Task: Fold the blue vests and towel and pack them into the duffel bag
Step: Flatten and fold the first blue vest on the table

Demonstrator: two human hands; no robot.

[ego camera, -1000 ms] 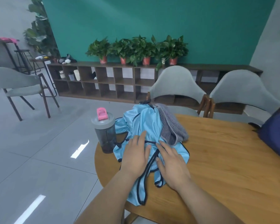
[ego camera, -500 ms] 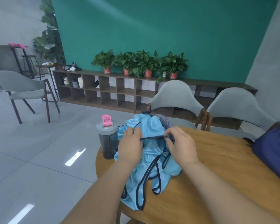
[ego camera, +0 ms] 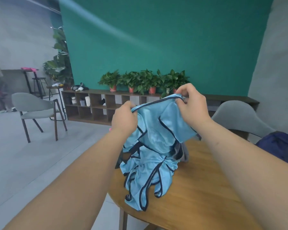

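A light blue vest (ego camera: 158, 130) with dark trim hangs lifted above the round wooden table (ego camera: 198, 188). My left hand (ego camera: 124, 120) grips its trimmed edge on the left, and my right hand (ego camera: 192, 103) pinches the same edge on the right. More blue vest fabric (ego camera: 146, 178) lies bunched on the table below, trailing over the table's near edge. A grey towel (ego camera: 181, 151) peeks out behind the pile. The dark navy duffel bag (ego camera: 281, 146) sits at the table's right edge, partly cut off.
Two grey chairs stand around the table, one (ego camera: 238, 117) behind it on the right and one (ego camera: 35, 108) out on the floor at left. A low wooden shelf (ego camera: 93, 105) with potted plants lines the green wall. A small pink bit of something shows beside my left wrist.
Both hands have risen from the pile, lifting one vest by its trimmed edge and stretching it between them. The camera has tilted upward, and the lifted vest hides the bottle.
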